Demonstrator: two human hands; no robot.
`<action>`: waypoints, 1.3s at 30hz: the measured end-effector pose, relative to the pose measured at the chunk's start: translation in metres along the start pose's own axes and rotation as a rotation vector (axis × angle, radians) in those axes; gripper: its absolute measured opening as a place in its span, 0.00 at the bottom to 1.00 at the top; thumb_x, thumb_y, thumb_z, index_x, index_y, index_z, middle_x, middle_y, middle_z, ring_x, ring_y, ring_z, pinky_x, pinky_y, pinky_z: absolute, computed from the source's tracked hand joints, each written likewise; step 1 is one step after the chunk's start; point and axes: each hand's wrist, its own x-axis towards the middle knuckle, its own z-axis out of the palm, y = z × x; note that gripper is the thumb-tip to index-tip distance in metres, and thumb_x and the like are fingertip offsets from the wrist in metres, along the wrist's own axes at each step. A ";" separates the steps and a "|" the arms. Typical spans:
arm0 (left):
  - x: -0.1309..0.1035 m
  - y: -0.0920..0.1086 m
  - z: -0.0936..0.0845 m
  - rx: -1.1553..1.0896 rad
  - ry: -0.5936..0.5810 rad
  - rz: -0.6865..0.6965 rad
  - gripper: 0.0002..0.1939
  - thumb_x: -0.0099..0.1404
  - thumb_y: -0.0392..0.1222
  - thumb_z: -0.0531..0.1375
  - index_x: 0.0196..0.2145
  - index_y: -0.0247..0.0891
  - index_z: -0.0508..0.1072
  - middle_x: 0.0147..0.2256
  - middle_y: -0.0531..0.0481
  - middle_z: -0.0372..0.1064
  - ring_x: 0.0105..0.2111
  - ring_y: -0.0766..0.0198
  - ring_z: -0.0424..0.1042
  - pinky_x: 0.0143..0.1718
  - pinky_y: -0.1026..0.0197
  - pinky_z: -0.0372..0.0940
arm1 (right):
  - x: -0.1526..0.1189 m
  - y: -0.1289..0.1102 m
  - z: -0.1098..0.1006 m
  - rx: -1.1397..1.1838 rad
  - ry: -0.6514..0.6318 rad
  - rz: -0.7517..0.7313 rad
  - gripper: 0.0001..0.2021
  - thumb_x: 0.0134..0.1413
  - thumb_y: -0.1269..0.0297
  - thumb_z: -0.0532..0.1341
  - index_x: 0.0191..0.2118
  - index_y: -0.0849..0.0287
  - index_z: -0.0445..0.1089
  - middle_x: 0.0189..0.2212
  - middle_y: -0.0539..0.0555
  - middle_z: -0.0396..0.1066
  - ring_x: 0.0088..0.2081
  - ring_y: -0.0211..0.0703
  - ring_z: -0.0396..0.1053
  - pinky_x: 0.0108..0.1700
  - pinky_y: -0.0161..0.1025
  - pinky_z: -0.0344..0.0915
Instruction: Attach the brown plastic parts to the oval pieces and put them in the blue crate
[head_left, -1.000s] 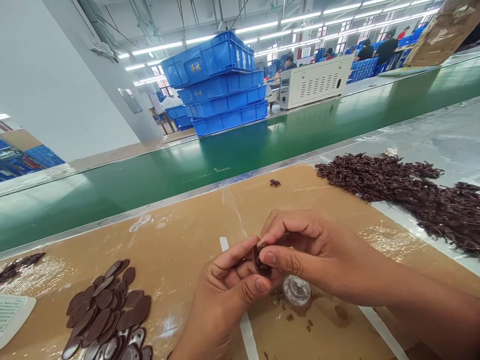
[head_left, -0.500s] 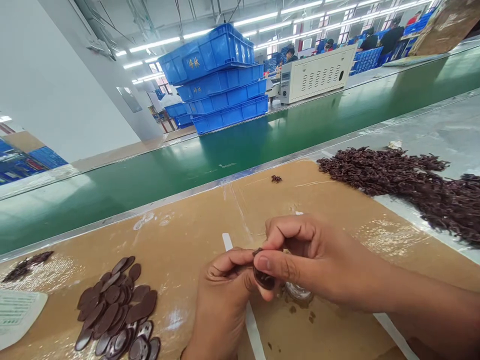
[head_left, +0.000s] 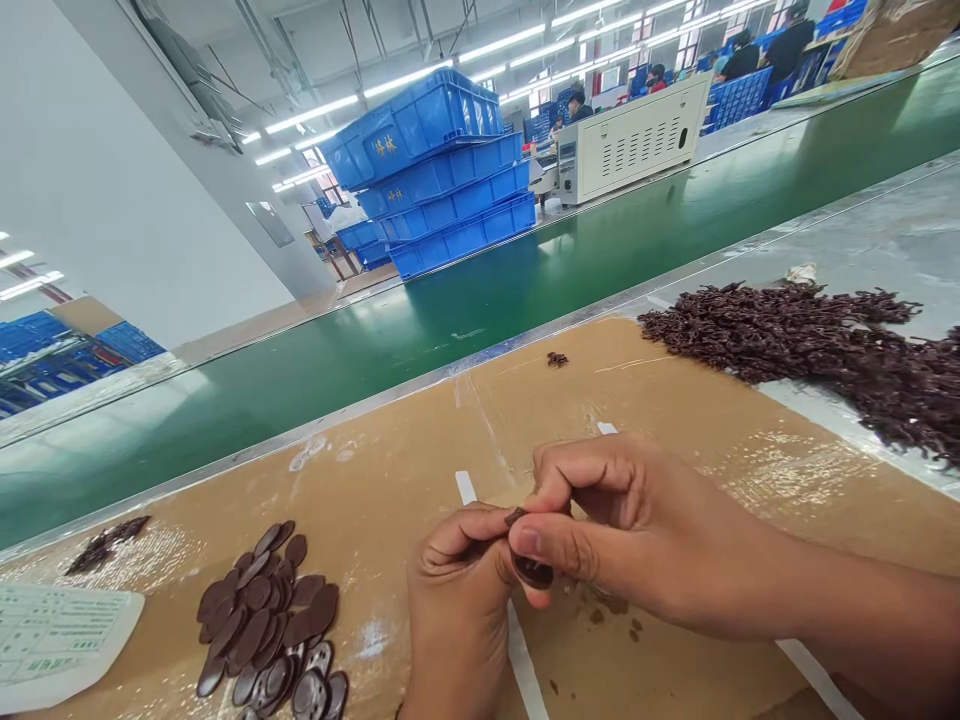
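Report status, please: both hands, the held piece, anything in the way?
Left hand, right hand: both gripping one dark brown piece. Piece partly hidden by fingers. Pile of ovals at left, apart from both hands.

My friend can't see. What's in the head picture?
Left hand and right hand hold a brown piece over a worktop. Brown oval discs lie left, dark stringy pieces right; blue crates stand beyond a green conveyor belt.
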 end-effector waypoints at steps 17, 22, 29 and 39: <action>0.001 -0.003 0.000 -0.006 0.055 -0.007 0.11 0.46 0.40 0.77 0.19 0.38 0.78 0.20 0.55 0.75 0.23 0.70 0.72 0.29 0.69 0.70 | 0.000 0.007 -0.001 0.038 0.013 0.119 0.15 0.51 0.55 0.71 0.28 0.58 0.69 0.23 0.49 0.75 0.23 0.34 0.62 0.25 0.34 0.57; 0.000 -0.003 0.004 0.005 0.067 -0.009 0.13 0.46 0.39 0.77 0.18 0.37 0.77 0.20 0.54 0.75 0.20 0.69 0.71 0.28 0.67 0.70 | 0.001 0.010 -0.002 0.048 0.012 0.107 0.14 0.50 0.57 0.72 0.28 0.59 0.69 0.23 0.49 0.75 0.25 0.35 0.66 0.24 0.33 0.58; -0.003 -0.005 0.009 -0.006 0.134 0.011 0.13 0.42 0.40 0.78 0.19 0.37 0.78 0.22 0.53 0.76 0.23 0.67 0.73 0.28 0.67 0.71 | 0.000 0.011 -0.003 0.006 0.012 0.102 0.13 0.51 0.58 0.71 0.28 0.59 0.70 0.24 0.49 0.75 0.26 0.35 0.65 0.26 0.32 0.60; -0.001 0.000 0.003 -0.056 -0.004 -0.029 0.09 0.45 0.36 0.78 0.23 0.40 0.81 0.22 0.55 0.77 0.23 0.71 0.74 0.30 0.71 0.70 | -0.001 0.007 -0.002 -0.061 0.014 0.083 0.16 0.52 0.53 0.70 0.26 0.59 0.70 0.23 0.51 0.74 0.25 0.36 0.65 0.24 0.34 0.58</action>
